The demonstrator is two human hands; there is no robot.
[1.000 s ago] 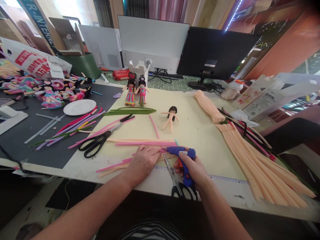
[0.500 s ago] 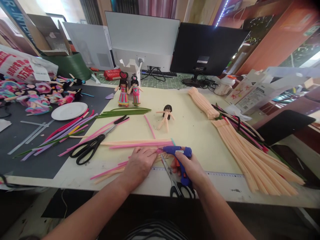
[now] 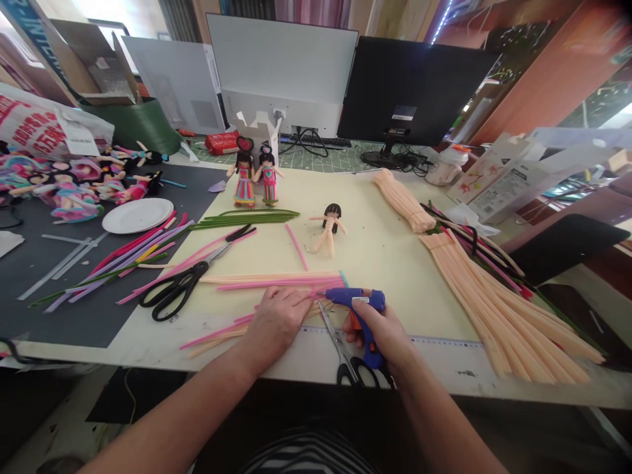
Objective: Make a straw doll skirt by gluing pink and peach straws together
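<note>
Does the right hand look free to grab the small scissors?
Probably not: the right hand grips the blue glue gun, so would likely need freeing first, though the small scissors lie close by.

The glue gun (image 3: 345, 296) is violet-blue with an orange trigger (image 3: 354, 321); the pipe cleaners (image 3: 257, 284) near its nozzle are pink and peach. The bare doll (image 3: 326, 237) is peach, its hair (image 3: 332, 210) black. Multicoloured vertical stripes mark the skirts (image 3: 243, 191) of two dolls. The plate (image 3: 138, 216) is white; the grid mat (image 3: 340, 158), green with pale lines.
</note>
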